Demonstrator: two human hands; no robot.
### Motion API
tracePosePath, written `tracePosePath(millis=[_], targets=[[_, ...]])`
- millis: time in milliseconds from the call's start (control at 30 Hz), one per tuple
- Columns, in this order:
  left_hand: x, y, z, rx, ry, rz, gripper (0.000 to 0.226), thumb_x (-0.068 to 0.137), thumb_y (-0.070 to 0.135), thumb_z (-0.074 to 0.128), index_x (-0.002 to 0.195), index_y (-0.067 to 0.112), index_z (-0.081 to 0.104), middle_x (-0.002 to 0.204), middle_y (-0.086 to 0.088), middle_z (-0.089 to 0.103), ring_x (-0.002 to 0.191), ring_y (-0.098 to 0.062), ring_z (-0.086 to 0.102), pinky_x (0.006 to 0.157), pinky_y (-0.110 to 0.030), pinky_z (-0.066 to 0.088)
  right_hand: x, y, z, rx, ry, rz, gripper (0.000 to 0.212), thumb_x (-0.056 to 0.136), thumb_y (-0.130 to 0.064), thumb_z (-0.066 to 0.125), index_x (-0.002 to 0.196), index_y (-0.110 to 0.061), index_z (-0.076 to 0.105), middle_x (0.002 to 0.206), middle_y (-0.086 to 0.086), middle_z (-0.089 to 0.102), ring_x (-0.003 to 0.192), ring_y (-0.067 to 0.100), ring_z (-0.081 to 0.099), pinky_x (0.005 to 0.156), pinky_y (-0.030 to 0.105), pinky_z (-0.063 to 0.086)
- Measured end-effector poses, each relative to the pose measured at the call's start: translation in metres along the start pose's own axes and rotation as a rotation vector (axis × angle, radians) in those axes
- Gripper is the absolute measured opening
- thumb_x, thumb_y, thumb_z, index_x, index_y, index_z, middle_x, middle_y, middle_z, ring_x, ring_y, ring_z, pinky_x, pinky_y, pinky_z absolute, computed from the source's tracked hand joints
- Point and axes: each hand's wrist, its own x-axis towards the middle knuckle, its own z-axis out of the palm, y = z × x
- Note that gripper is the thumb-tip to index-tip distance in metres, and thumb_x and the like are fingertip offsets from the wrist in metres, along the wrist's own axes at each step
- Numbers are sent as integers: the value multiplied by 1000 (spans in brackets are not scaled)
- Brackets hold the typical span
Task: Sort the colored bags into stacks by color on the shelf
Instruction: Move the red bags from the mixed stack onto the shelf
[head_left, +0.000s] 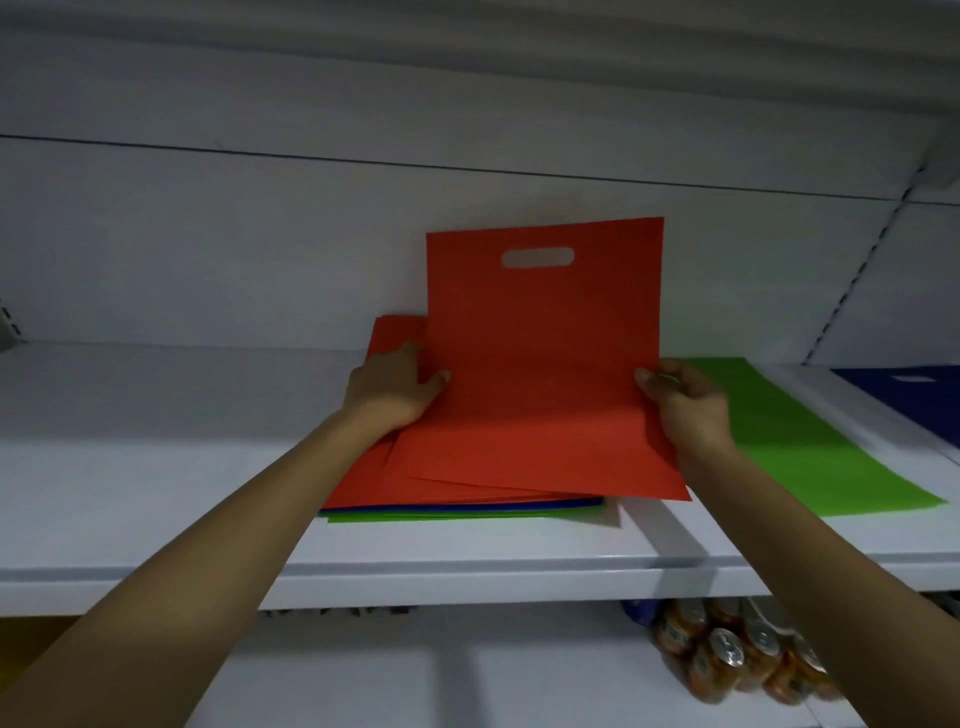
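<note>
A red bag (540, 364) with a cut-out handle is tilted up off a mixed pile (467, 512) of red, blue and green bags on the white shelf (156, 467). My right hand (685, 405) pinches the red bag's right edge. My left hand (395, 387) rests on the red bags beneath, with its thumb against the raised bag's left edge. A green bag (800, 447) lies flat to the right of the pile. A blue bag (909, 400) lies at the far right.
The shelf's left half is bare white surface. A back panel (260, 249) stands behind the pile. On the lower shelf at the right sit several orange drink cans (727, 654).
</note>
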Motion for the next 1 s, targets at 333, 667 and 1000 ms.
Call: tracePosePath(millis=[333, 667, 1000], targets=[[-24, 135, 42, -391, 16, 64, 34, 86, 23, 70, 114, 6, 62, 100, -10, 66, 99, -26, 62, 79, -27, 42, -21, -34, -154, 43, 92, 80, 12, 89, -12, 66, 81, -18, 60, 77, 3, 65, 63, 15, 60, 62, 29, 54], [-109, 340, 143, -613, -104, 217, 9, 89, 21, 65, 84, 13, 64, 85, -8, 70, 78, -22, 64, 75, -32, 50, -62, -42, -392, -4, 344, 71, 2, 90, -17, 66, 88, -16, 66, 81, 3, 65, 69, 16, 60, 66, 29, 53], [-179, 517, 215, -736, -317, 372, 12, 93, 22, 61, 83, 15, 59, 76, -2, 64, 70, -18, 60, 64, -29, 49, -105, -39, -586, 14, 617, 119, 14, 89, -18, 68, 103, -16, 68, 90, 1, 67, 78, 15, 61, 72, 30, 52]])
